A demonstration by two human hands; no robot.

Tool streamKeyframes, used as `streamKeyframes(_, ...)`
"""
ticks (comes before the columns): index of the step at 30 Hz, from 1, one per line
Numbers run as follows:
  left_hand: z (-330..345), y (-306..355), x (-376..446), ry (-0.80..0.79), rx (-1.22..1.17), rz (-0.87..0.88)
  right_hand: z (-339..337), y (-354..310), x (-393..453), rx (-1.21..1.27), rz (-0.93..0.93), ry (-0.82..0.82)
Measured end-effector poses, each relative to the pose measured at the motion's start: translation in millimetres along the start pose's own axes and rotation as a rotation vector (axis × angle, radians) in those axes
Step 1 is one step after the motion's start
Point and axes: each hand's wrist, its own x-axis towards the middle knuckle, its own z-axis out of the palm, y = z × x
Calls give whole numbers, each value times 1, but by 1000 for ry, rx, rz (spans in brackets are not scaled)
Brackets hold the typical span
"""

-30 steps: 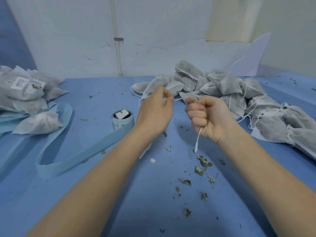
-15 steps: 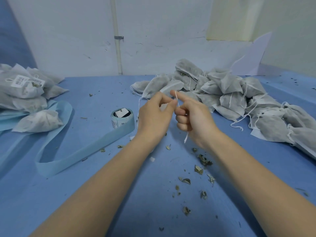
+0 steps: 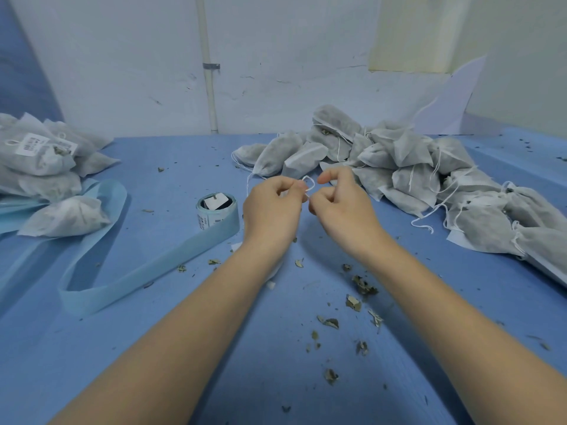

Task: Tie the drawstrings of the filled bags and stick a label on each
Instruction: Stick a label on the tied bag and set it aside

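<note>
Above a blue counter (image 3: 153, 348) strewn with dried leaf bits (image 3: 352, 302), both hands meet over one white drawstring (image 3: 309, 185). The left hand (image 3: 271, 207) pinches the cord between thumb and forefinger; the right hand (image 3: 340, 204) grips the other end, fingers curled. A second ago the hands were apart, the right fist pulling a cord taut; now they have closed together and a small loop stands between the fingertips, which suggests a knot is being formed rather than finished. The bag being tied is hidden beneath the hands. Untied bags (image 3: 399, 167) lie heaped far right, cords trailing. Labelled bags (image 3: 36, 154) sit stacked far left. A label roll (image 3: 216, 210) stands just left of the hands, its blue backing strip (image 3: 138, 271) curling toward the near left. Labelling this bag has not yet begun.
</note>
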Motion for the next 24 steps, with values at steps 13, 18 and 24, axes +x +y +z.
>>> streamKeyframes(13,-7,8,0,-141,-279,-129,-19,18,12,355,171,-174)
streamKeyframes(18,-5,6,-8,-156,-119,-29,-33,21,13,196,155,-230)
streamKeyframes(24,-2,-2,-14,-62,475,423,-41,18,14,268,307,-300)
